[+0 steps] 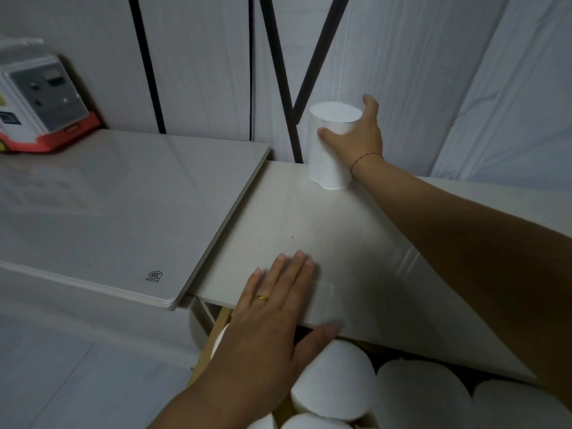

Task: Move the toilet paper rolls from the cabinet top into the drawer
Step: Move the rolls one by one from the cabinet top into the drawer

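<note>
Nearest the camera the drawer [216, 332] stands pulled open below the front edge of the tabletop [309, 227]. It already holds several white toilet paper rolls packed close together. One big one [334, 382] lies just under the edge, another [418, 397] sits to its right, and parts of more show at the bottom and right margins. How much room is left cannot be told, since the tabletop hides the far part of the drawer.

The left hand [272, 308] lies flat on the near edge of the tabletop with straight fingers, holding nothing, and its thumb hangs over the edge above the drawer. The right hand [359, 134] reaches to the far side and grips the last roll [328, 156] near its top. The thumb is on the near face and the fingers wrap round the right side. That roll stands upright on the tabletop, close to the wall and the black bars [291, 97].

The likeliest trouble is a poor fit. The drawer looks crowded, so a roll set on top of the others may sit too high and catch under the tabletop edge when the drawer closes. The soft roll could also squash or slip out of a one-sided grip on the way over. The left hand rests above the opening and may block the way down.

A pale slab [123, 196] overlaps the left part of the tabletop, and a red-and-white device [40, 97] stands at the far left.
</note>
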Available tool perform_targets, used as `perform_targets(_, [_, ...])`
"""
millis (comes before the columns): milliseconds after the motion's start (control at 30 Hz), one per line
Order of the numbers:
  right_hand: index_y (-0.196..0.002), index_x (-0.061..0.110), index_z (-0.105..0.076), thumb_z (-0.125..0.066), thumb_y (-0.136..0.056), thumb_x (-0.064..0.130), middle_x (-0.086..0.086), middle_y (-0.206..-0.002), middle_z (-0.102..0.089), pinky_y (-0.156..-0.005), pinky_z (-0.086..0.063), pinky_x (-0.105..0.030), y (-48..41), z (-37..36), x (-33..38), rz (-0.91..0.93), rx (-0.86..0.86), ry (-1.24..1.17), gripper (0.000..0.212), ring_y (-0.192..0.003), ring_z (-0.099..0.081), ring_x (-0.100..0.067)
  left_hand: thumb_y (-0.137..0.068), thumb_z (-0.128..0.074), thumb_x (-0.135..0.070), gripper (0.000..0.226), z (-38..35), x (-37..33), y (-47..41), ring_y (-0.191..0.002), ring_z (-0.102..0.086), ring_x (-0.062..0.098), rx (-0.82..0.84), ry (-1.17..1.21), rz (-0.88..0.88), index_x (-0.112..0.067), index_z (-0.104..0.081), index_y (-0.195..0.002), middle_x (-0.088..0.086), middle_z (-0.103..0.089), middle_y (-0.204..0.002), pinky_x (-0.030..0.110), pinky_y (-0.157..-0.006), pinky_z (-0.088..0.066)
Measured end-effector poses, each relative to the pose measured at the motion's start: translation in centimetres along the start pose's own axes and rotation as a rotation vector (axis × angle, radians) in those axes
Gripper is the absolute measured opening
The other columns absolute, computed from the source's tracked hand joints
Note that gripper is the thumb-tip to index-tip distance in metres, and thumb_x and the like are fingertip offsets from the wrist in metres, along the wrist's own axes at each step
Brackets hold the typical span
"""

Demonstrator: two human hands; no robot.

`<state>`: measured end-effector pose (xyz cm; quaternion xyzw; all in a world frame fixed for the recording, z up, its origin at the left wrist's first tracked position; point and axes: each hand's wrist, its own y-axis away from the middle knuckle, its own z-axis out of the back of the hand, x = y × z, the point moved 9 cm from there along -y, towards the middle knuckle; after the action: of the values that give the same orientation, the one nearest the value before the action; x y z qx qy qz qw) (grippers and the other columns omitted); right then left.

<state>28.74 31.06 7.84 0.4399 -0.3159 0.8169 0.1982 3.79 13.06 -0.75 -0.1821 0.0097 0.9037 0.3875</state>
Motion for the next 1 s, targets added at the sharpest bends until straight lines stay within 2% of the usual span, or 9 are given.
perform_targets(267, [-0.134, 0.017, -0.033, -0.076, -0.07, 0.035, -0.005, -0.132, -0.045, -0.086, -0.041, -0.025, 4.4, 3.5, 0.6, 0.064, 0.035, 0.035, 0.079, -0.116, -0.047, -0.022, -0.077, 0.002, -0.08, 0.068, -0.2, -1.8, 0.5, -0.133, 0.033, -0.009, 0.017, 0.025, -0.048, -0.052, 0.033, -0.131, -0.03, 0.031, -0.146, 0.018, -0.109, 0.025])
perform_targets(367, [-0.129, 0.018, -0.039, -0.076, -0.07, 0.034, -0.003, -0.127, -0.047, -0.083, -0.041, -0.024, 7.8, 6.0, 1.1, 0.112, 0.096, 0.037, 0.071, -0.109, -0.047, -0.018, -0.08, -0.003, -0.079, 0.072, -0.8, -3.2, 0.5, -0.135, 0.031, -0.007, 0.023, 0.023, -0.08, -0.048, 0.027, -0.137, -0.027, 0.026, -0.151, 0.024, -0.114, 0.019])
perform_targets(500, [-0.125, 0.019, -0.042, -0.078, -0.069, 0.028, -0.003, -0.122, -0.051, -0.075, -0.038, -0.016, 12.6, 10.3, 1.3, 0.14, 0.149, 0.03, 0.067, -0.106, -0.049, -0.018, -0.079, -0.002, -0.076, 0.078, -1.8, -5.6, 1.4, -0.138, 0.028, -0.004, 0.044, 0.002, -0.132, -0.04, 0.017, -0.146, -0.022, 0.02, -0.155, 0.024, -0.114, 0.018])
perform_targets(800, [-0.118, 0.026, -0.042, -0.081, -0.066, 0.024, 0.007, -0.111, -0.049, -0.065, -0.038, 0.004, 21.7, 20.7, 0.3, 0.116, 0.214, 0.152, 0.064, -0.098, -0.048, -0.01, -0.076, 0.002, -0.077, 0.085, -5.1, -11.6, 4.5, -0.142, 0.022, 0.002, 0.154, -0.06, -0.293, -0.034, 0.013, -0.148, -0.015, 0.016, -0.157, 0.03, -0.118, 0.013])
perform_targets(933, [-0.13, 0.028, -0.038, -0.081, -0.065, 0.029, 0.008, -0.12, -0.045, -0.07, -0.039, -0.002, 25.1, 25.3, -0.1, 0.1, 0.248, 0.257, 0.078, -0.105, -0.045, -0.011, -0.08, -0.001, -0.077, 0.083, -6.8, -14.0, 6.0, -0.139, 0.027, 0.001, 0.165, -0.108, -0.377, -0.033, 0.011, -0.149, -0.018, 0.021, -0.152, 0.021, -0.109, 0.024])
perform_targets(1000, [-0.136, 0.028, -0.035, -0.081, -0.066, 0.031, 0.01, -0.124, -0.042, -0.074, -0.036, -0.006, 26.8, 27.3, -0.4, 0.09, 0.253, 0.285, 0.085, -0.109, -0.044, -0.011, -0.079, -0.002, -0.078, 0.082, -7.8, -14.7, 6.8, -0.138, 0.029, -0.001, 0.203, -0.08, -0.398, -0.035, 0.013, -0.148, -0.019, 0.021, -0.153, 0.022, -0.11, 0.021])
